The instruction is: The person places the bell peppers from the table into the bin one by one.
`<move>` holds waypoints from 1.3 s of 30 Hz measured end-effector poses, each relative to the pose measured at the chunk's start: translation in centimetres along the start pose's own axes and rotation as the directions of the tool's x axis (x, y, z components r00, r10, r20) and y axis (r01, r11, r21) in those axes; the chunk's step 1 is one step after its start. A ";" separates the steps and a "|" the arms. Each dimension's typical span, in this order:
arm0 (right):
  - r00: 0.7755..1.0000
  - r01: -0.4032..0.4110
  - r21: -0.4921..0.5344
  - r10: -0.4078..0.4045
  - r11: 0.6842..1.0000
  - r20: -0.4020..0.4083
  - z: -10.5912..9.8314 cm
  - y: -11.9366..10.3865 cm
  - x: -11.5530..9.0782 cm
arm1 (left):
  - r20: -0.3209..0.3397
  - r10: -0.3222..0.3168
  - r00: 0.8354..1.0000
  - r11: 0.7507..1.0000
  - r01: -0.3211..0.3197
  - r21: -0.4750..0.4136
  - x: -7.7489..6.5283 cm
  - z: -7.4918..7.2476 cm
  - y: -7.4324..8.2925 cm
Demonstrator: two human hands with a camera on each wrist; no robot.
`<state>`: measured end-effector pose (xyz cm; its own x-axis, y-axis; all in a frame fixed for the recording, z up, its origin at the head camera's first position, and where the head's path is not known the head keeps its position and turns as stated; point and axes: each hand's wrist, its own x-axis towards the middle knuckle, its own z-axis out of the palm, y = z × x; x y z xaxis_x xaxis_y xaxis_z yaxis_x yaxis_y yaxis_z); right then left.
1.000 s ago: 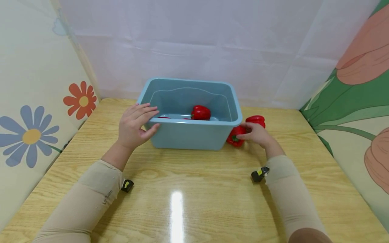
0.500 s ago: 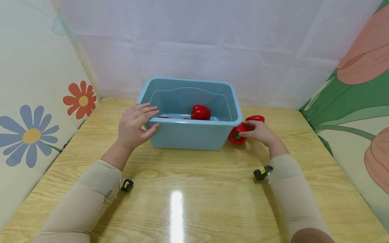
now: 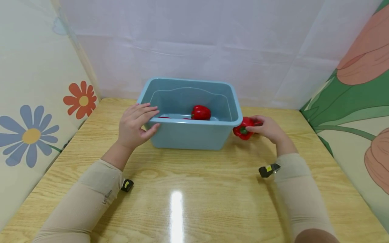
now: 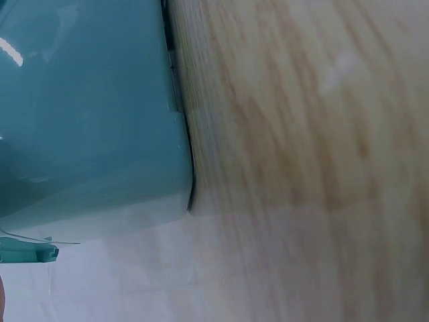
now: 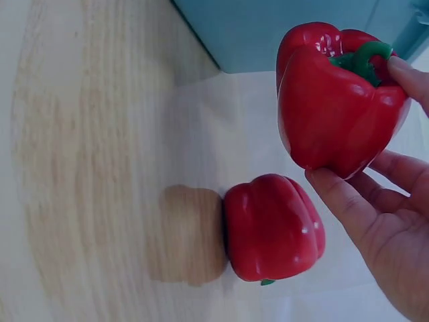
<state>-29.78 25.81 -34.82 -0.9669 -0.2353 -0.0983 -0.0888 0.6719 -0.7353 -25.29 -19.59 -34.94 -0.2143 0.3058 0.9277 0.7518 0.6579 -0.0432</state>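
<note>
In the head view my left hand (image 3: 132, 126) rests on the front left corner of a light blue plastic bin (image 3: 188, 136), fingers extended over the rim and thumb on the outer front. To the right of the bin, my right hand (image 3: 268, 129) pinches a red bell pepper (image 3: 244, 131), its green stem facing me. The right wrist view shows the thumb near the stem and fingertips under the far end, with the pepper raised off the table. Another red bell pepper (image 5: 273, 228) lies on the table below it. Inside the bin sits a red pepper (image 3: 201, 112); other red pieces are mostly hidden by the front wall.
The wooden table (image 3: 212, 195) reaches back to a white cloth wall (image 3: 197, 44). Panels printed with flowers stand on both sides. A small black camera (image 3: 268, 170) juts from the right sleeve, another camera (image 3: 127, 185) from the left.
My right hand has shifted rightward and slightly back with the pepper, which has moved along the bin's right side. The other pepper outside is now hidden in the head view. My left hand stays put.
</note>
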 end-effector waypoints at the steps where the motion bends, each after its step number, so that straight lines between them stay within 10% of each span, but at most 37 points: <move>1: 1.000 -0.003 0.002 0.003 1.000 -0.002 -0.1 -0.1 -0.1 | 0.005 0.001 1.000 1.000 -0.001 0.002 0.0 0.0 0.0; 39: 0.999 -0.003 0.029 0.005 1.000 -0.046 -4.0 -2.5 -2.2 | 0.000 -0.010 1.000 1.000 0.010 -0.005 0.1 0.0 0.1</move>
<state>-28.40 27.50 -30.06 -0.9773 -0.1996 -0.0709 -0.0784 0.6519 -0.7543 -25.23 -19.51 -34.89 -0.2220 0.2993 0.9280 0.7529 0.6574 -0.0319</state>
